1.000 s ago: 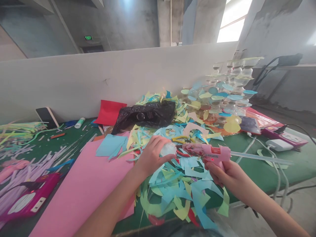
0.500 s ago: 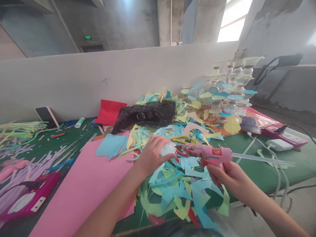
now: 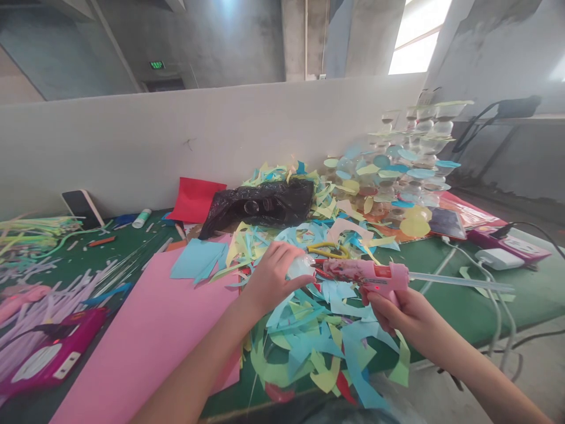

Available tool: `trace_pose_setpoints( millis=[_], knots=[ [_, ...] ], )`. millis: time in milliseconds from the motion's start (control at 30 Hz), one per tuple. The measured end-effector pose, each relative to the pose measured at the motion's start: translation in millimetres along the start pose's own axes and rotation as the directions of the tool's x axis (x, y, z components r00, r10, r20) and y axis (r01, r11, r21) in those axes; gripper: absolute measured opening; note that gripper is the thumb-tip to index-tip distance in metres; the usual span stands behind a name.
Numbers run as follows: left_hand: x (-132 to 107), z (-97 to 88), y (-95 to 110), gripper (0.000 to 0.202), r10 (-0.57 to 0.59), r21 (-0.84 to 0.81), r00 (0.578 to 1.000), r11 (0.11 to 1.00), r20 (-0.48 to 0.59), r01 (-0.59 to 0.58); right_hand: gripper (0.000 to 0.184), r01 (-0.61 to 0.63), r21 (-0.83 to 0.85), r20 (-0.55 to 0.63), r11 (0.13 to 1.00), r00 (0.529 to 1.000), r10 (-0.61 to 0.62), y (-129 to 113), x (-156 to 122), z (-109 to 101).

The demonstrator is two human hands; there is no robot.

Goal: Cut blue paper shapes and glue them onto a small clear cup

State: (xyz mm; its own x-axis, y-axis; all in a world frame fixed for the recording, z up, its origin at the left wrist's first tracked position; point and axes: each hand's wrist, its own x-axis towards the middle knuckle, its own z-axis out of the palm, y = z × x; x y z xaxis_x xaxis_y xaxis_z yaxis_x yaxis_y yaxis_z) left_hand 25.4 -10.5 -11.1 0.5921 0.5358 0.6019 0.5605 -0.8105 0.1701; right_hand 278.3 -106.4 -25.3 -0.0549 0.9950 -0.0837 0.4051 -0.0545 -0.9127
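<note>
My left hand [image 3: 277, 277] is closed around a small clear plastic cup [image 3: 301, 268], its rounded side turned to the right. In my right hand [image 3: 395, 309] is a pink hot glue gun [image 3: 368, 275], held level with its nozzle pointing left at the cup. The nozzle tip is at the cup's side; whether it touches I cannot tell. A clear glue stick [image 3: 461, 281] juts from the gun's back, and a small red light shows on its body. Under both hands lie blue and green paper scraps [image 3: 309, 335]. Yellow-handled pliers [image 3: 331, 249] rest just behind the nozzle.
Pink paper sheets [image 3: 163, 330] and blue squares [image 3: 198, 260] lie left. A black plastic bag [image 3: 265, 203] sits behind, and stacked clear cups with paper discs [image 3: 408, 171] stand at back right. White cables [image 3: 494, 300] hang at right; a magenta power strip [image 3: 53, 353] is at left.
The glue gun in my right hand has moved slightly left, bringing its nozzle closer to the plastic cup. My left hand stays in place.
</note>
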Motion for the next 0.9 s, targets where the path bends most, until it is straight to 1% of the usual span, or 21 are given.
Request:
trace_pose_setpoints(
  millis=[167, 300, 433, 567, 667, 733, 900],
  knots=[
    [0, 0.3, 0, 0.048, -0.010, -0.009, 1.000, 1.000, 0.006, 0.010, 0.048, 0.022, 0.010, -0.020, 1.000, 1.000, -0.022, -1, 0, 1],
    [0, 0.1, -1, 0.048, -0.031, -0.019, 0.999, 0.999, 0.018, 0.031, 0.048, 0.017, -0.010, -0.030, 1.000, 0.999, -0.018, 4, 0, -3],
    [-1, -1.4, -1, 0.049, -0.062, -0.034, 0.998, 0.997, 0.011, 0.062, 0.048, 0.007, -0.040, -0.094, 0.999, 0.995, -0.011, 10, 2, -13],
    [0, -1.8, 0, 0.049, -0.050, -0.028, 0.999, 0.998, 0.006, 0.050, 0.043, 0.007, 0.005, -0.136, 1.000, 0.991, -0.006, 11, 3, -18],
    [0, -1.2, 2, 0.050, -0.009, -0.006, 1.000, 1.000, -0.008, 0.009, 0.043, 0.022, 0.031, -0.143, 0.999, 0.990, -0.017, 5, 2, -14],
    [1, -0.9, 3, 0.050, 0.013, 0.005, 1.000, 1.000, -0.020, -0.013, 0.042, 0.036, 0.038, -0.119, 0.999, 0.992, -0.031, 0, 1, -9],
    [1, -1.1, 5, 0.049, 0.038, 0.018, 0.998, 0.999, -0.052, -0.037, 0.044, 0.057, 0.002, -0.079, 0.998, 0.995, -0.057, -8, 1, 0]
  ],
)
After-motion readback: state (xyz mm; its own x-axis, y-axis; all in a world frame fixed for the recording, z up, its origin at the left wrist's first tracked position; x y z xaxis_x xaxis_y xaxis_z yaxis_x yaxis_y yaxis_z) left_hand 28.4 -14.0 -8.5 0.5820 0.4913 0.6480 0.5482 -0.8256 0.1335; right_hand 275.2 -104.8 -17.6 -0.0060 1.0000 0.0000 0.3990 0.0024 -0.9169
